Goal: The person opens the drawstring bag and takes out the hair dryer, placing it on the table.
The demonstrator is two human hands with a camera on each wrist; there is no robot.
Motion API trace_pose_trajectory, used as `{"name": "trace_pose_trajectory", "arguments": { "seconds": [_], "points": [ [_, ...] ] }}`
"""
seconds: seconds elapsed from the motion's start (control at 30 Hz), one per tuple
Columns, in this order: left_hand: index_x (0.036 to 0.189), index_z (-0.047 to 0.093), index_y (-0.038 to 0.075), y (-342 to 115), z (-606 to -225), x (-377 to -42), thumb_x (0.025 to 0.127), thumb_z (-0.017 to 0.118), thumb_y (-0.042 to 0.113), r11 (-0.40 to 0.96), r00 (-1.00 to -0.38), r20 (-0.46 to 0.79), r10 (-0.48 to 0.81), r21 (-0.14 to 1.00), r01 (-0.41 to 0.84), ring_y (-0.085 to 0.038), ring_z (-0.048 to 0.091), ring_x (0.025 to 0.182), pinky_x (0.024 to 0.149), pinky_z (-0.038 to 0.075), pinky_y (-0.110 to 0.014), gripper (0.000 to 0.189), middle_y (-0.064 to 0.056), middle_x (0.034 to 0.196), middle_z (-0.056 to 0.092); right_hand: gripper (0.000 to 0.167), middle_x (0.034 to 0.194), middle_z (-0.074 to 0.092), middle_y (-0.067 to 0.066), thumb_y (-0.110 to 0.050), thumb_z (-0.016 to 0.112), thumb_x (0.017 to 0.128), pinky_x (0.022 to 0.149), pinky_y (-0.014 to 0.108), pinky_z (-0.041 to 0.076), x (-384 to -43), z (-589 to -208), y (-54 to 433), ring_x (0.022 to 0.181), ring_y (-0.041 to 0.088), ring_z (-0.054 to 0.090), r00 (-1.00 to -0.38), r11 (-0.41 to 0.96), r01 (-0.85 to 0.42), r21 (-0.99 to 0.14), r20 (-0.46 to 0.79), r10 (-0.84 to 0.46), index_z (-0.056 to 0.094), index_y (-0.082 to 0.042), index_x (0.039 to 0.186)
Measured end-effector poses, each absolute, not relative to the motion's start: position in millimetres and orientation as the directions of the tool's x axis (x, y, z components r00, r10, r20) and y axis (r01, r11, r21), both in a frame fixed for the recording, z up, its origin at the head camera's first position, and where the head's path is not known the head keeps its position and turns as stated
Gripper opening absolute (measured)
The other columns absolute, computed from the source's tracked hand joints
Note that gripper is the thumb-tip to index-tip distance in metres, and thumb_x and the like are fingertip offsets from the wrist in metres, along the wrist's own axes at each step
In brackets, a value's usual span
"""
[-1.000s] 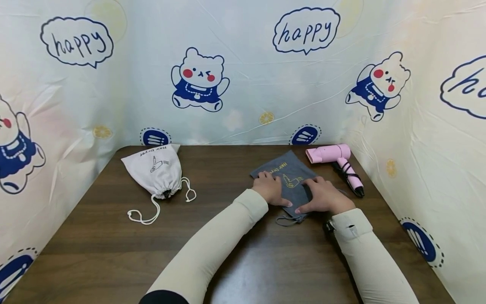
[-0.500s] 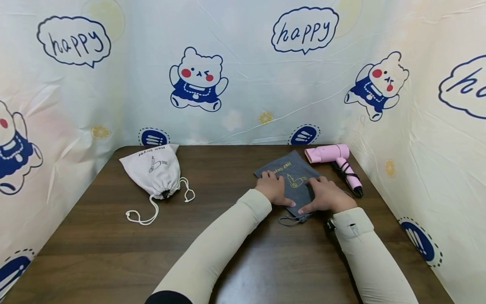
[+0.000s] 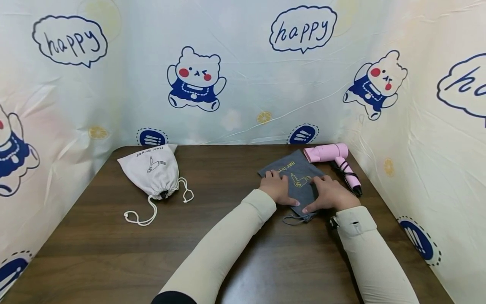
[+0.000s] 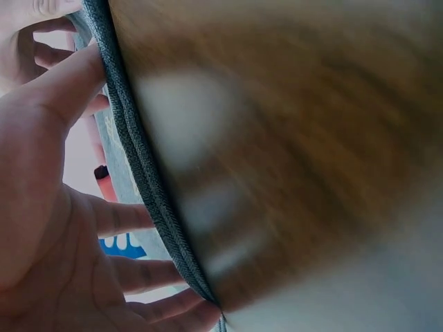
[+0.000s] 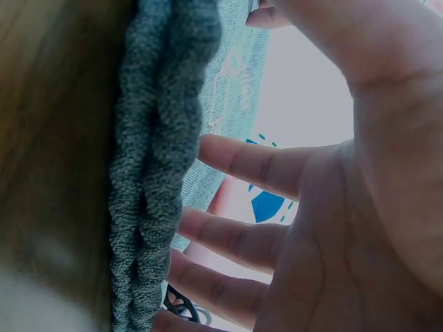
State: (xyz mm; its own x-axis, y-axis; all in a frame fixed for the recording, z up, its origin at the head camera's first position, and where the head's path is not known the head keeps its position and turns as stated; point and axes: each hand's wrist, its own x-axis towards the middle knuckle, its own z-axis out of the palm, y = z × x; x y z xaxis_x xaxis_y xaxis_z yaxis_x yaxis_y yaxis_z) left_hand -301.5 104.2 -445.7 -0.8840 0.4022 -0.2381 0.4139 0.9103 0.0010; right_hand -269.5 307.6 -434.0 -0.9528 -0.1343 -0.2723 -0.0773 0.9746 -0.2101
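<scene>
A dark grey drawstring pouch (image 3: 300,192) with yellow "Hair Dryer" lettering and a hair dryer drawing lies flat on the table, its cord end towards me. The left hand (image 3: 277,188) touches its left side with spread fingers. On the opposite side the right hand (image 3: 331,194) rests likewise, the two thumbs close together near the cord end. Both wrist views show fairly straight fingertips against the pouch's edge, seen as a grey fabric rim (image 4: 131,131) and a thick gathered rim (image 5: 166,152). Just beyond the right hand lies a pink hair dryer (image 3: 326,153), black cord wound round its handle.
A white drawstring pouch (image 3: 153,169) with a hair dryer print lies at the back left, white cords trailing towards me. The brown wooden table (image 3: 114,253) meets a printed curtain (image 3: 243,76) at the back and sides.
Both hands and the grey pouch have slid slightly to the right, closer to the pink hair dryer. The view has turned a little; the white pouch and hair dryer stay in place.
</scene>
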Motion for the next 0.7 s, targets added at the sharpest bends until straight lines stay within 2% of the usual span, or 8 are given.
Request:
{"name": "trace_pose_trajectory", "arguments": {
  "seconds": [0.23, 0.7],
  "points": [
    [0.159, 0.039, 0.014, 106.3, -442.4, -300.0, 0.08, 0.058, 0.087, 0.904, -0.878, -0.23, 0.42, 0.024, 0.427, -0.039, 0.037, 0.143, 0.109, 0.047, -0.047, 0.109, -0.023, 0.161, 0.034, 0.128, 0.154, 0.036, 0.036, -0.077, 0.086, 0.061, 0.104, 0.07, 0.043, -271.8, -434.7, 313.3, 0.13, 0.052, 0.049, -0.95, 0.977, -0.061, -0.205, -0.288, -0.12, 0.039, -0.004, 0.155],
    [0.159, 0.039, 0.017, 116.9, -443.9, -299.1, 0.079, 0.056, 0.09, 0.906, -0.884, -0.219, 0.413, -0.002, 0.424, -0.036, 0.037, 0.144, 0.109, 0.047, -0.045, 0.109, -0.02, 0.162, 0.035, 0.129, 0.153, 0.036, 0.037, -0.077, 0.087, 0.058, 0.102, 0.068, 0.045, -272.3, -434.7, 324.0, 0.128, 0.051, 0.051, -0.951, 0.974, -0.046, -0.22, -0.288, -0.11, 0.041, -0.004, 0.154]
  ]
}}
